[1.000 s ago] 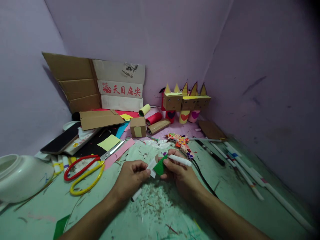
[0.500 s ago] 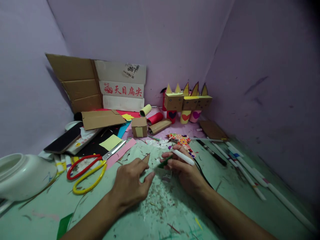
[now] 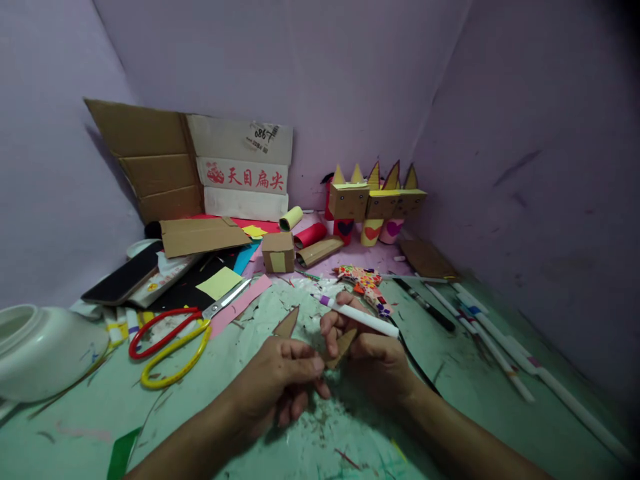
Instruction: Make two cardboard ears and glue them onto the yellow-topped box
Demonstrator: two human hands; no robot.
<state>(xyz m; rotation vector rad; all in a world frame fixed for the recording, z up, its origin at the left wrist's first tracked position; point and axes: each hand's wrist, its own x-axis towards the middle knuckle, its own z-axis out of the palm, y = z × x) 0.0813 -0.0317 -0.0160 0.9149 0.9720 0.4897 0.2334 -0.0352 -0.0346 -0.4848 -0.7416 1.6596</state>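
1. Head view: from where I stand, the person's right hand (image 3: 377,360) has a white marker (image 3: 367,320) lying across its fingers, the purple-banded end pointing left.
2. That same hand also pinches a small brown card piece (image 3: 343,348) between thumb and fingers, just below the marker and above the green table (image 3: 260,447).
3. The left hand (image 3: 280,377) has come up beside it, thumb and forefinger close together at the card's lower end; whether they actually pinch it, I can't tell.
4. Just past the left knuckles a pointed brown piece (image 3: 287,325) shows; I can't make out whether it touches the hand.
5. Over to the left, red-and-yellow-handled scissors (image 3: 206,320) lie open, one blade along a pink strip (image 3: 255,293).
6. Beyond the right hand sits a flowery bundle (image 3: 367,283), with a black-handled tool (image 3: 425,305) to its right.
7. Toward the back wall I see a small cardboard box (image 3: 279,255) and, farther right, a row of box-headed figures (image 3: 349,200) with pointed ears.
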